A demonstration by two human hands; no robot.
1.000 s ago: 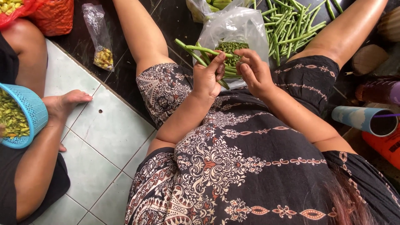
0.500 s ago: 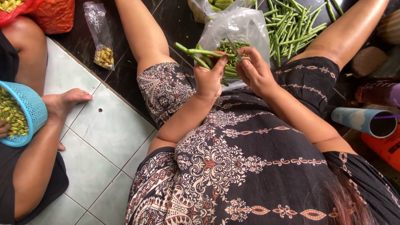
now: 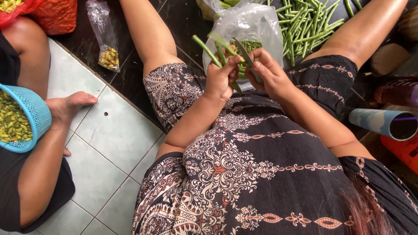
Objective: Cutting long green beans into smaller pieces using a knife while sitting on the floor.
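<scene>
raised since earlier frame: left hand [image 3: 220,78] fisted round bean bundle [image 3: 217,54]; right hand [image 3: 267,74] clasps knife [image 3: 244,53]. beans light, stiff, snappable; grip mid-stem, near fist.

The person wears a black dress [image 3: 261,174] printed with cream and rust paisley and bands of scrollwork. The sleeves are short, forearms and lower legs bare. Reddish-brown hair [image 3: 370,209] shows at the bottom edge.

Single head-worn camera, looks steeply down over wearer's lap, close above clear plastic bag of cut green beans [image 3: 250,32].
</scene>
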